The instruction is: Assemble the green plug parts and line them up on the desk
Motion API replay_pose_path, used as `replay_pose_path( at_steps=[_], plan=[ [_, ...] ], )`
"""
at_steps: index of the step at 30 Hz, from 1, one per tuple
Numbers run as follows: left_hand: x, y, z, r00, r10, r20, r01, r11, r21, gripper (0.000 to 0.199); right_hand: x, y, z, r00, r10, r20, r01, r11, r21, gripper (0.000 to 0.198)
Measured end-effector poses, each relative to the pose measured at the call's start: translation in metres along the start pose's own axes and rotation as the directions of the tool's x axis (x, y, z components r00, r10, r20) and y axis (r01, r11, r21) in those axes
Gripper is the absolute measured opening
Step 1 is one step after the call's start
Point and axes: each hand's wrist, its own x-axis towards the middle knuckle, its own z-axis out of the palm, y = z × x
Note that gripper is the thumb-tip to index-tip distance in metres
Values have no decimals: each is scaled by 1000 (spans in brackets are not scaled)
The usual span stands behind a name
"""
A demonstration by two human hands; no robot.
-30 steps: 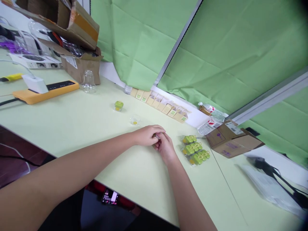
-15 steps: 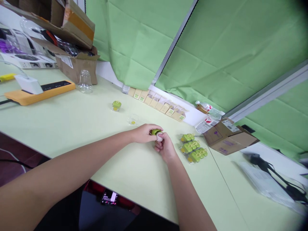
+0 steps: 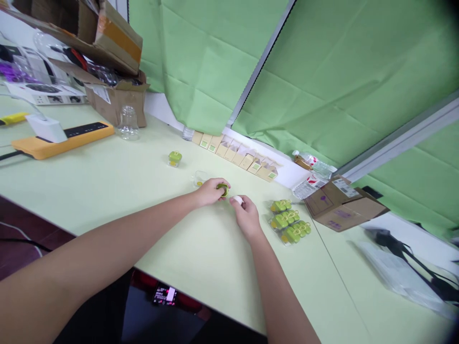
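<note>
A small green lid [image 3: 223,189] is in my left hand [image 3: 211,192], its rim turned towards the right and the fingers closed round it. My right hand [image 3: 247,216] grips a small white rounded piece [image 3: 237,199] between thumb and fingers; its exact kind is too small to make out. A gap separates the two hands just above the table. Behind my left hand stands a clear little cup [image 3: 200,177] with a yellow spot on it. Farther back on the left sits a small clear box with a green lid [image 3: 174,158].
Several green-lidded boxes [image 3: 289,221] stand in rows right of my hands. Small cardboard boxes [image 3: 233,152] line the wall behind. To the left are an orange power strip [image 3: 77,140] and a clear plastic jar [image 3: 128,123]. An open carton [image 3: 342,203] lies at the right.
My hands have drawn apart. The white piece has come away from the green lid with my right hand, while my left hand has shifted slightly left and back with the lid.
</note>
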Motion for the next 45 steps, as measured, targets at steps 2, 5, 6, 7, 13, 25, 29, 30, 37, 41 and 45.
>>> replay_pose_path(
  at_steps=[2, 5, 6, 7, 13, 25, 29, 30, 37, 41, 45],
  plan=[
    [1, -1, 0, 1000, -9, 2, 9, 1000, 27, 25, 0, 2, -2, 996, -88, -10, 85, 978, -193, 35],
    [1, -1, 3, 999, -16, 42, 14, 998, 55, 27, 1, 1, -3, 992, -119, 49, 129, 899, -418, 38],
    [1, -1, 3, 999, -21, 50, 17, 998, 66, 28, 1, 1, -2, 991, -116, 68, 134, 874, -468, 39],
    [1, 0, 4, 998, -28, 50, 24, 997, 78, 27, 3, 0, -2, 991, -111, 81, 137, 853, -504, 39],
    [0, 8, 6, 996, -84, 15, 82, 993, 85, 27, 14, -4, -3, 988, -61, 144, 127, 849, -513, 38],
    [4, 6, 9, 996, -67, 61, 61, 993, 96, 25, 6, 1, -12, 962, -150, 226, 241, 858, -455, 37],
    [3, 7, 7, 996, -61, 58, 54, 991, 123, 28, 6, 0, -13, 958, -152, 245, 254, 848, -465, 37],
    [3, 7, 7, 997, -50, 52, 42, 989, 145, 28, 7, -1, -14, 959, -152, 240, 252, 845, -472, 38],
    [0, 5, 13, 995, -94, 37, 94, 996, 1, 31, 6, -5, -21, 958, -265, 111, 284, 814, -507, 44],
    [-1, 3, 13, 997, -68, 47, 69, 997, -28, 33, 3, -7, -15, 831, -552, 72, 525, 735, -429, 30],
    [-9, 8, 10, 997, 67, 24, -70, 986, 152, 40, 3, -1, -4, 755, -642, 135, 635, 665, -394, 24]
  ],
)
